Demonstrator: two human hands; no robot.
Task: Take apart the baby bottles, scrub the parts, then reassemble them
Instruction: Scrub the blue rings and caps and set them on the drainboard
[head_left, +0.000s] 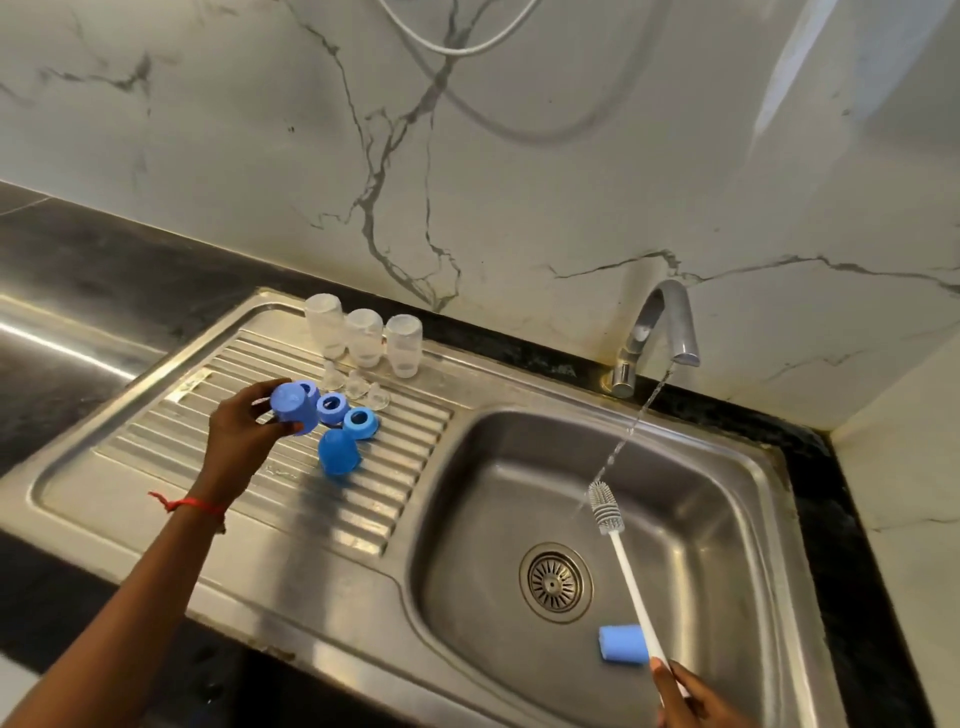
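Down at the bottom edge, the right hand (696, 693) curls round the end of a long white bottle brush with grey rubber bristles (621, 551) and holds its head in the thin stream of water (631, 421) over the steel sink bowl (727, 519). A small blue sponge block (623, 643) lies in the bowl by the handle. Farther up on the ribbed steel draining board (249, 499), the left hand (244, 434) pinches a round blue plastic cap (295, 408) between thumb and fingers, just above the board. Beside it a second blue cap (338, 451) sits upside down, and blue screw rings (333, 408) lie close by. Behind those come three small clear teats (356, 384), then three clear bottle bodies (363, 338) standing mouth down near the marble wall (519, 156) — with the curved metal tap (662, 332) off to the side. So the taking apart looks done. Whether every part is scrubbed I cannot tell — the brush is getting rinsed. Putting the bottles back together is not started.
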